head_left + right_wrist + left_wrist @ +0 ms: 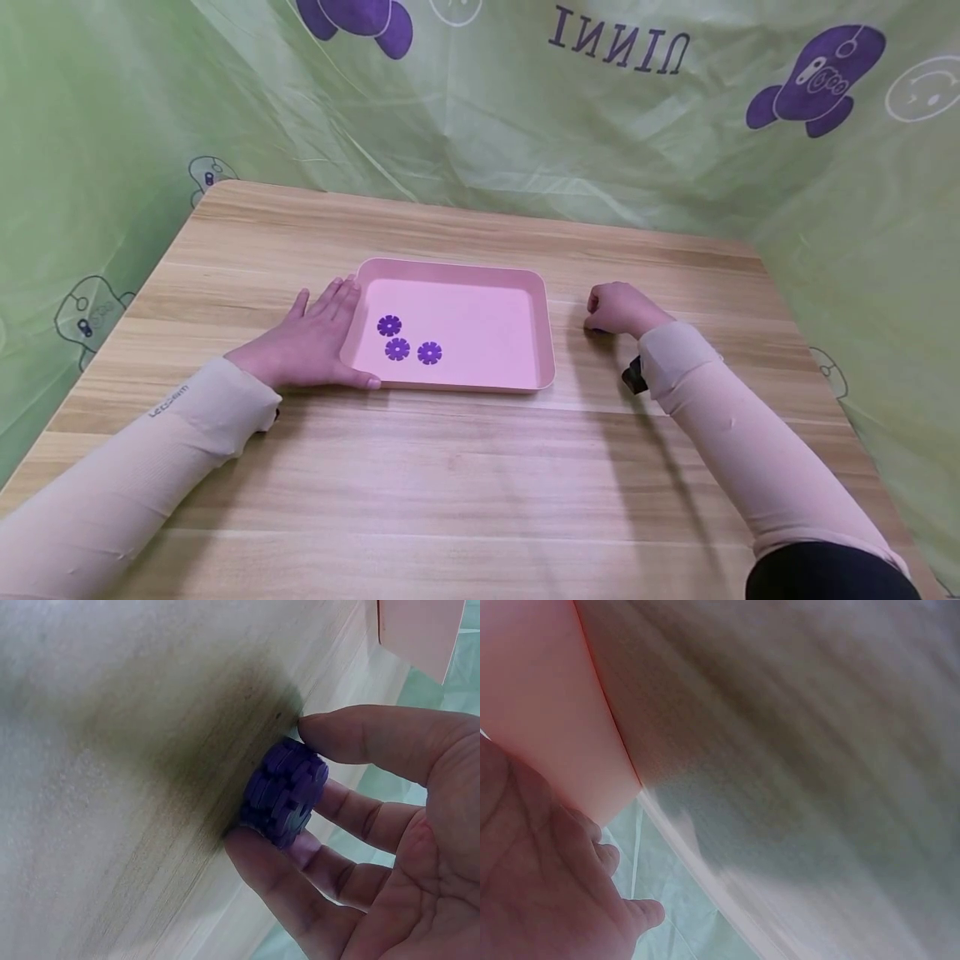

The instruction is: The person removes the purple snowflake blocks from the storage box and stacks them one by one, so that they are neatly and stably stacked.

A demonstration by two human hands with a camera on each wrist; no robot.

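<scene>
Three purple notched discs (397, 349) lie flat in the left part of a shallow pink tray (491, 325). My left hand (307, 342) spreads against the tray's left side, fingers along the left rim and thumb at the near left corner. To the right of the tray, my right hand (622, 308) is low at the tabletop. In the right wrist view its thumb and fingers pinch a short stack of purple notched discs (285, 793) close to the wood. From the head view the hand mostly hides this stack.
The wood-grain table (465, 475) extends around the tray on all sides. A green printed curtain (495, 125) hangs behind it and at both sides. Small dark wrist gear (634, 375) shows under the right cuff.
</scene>
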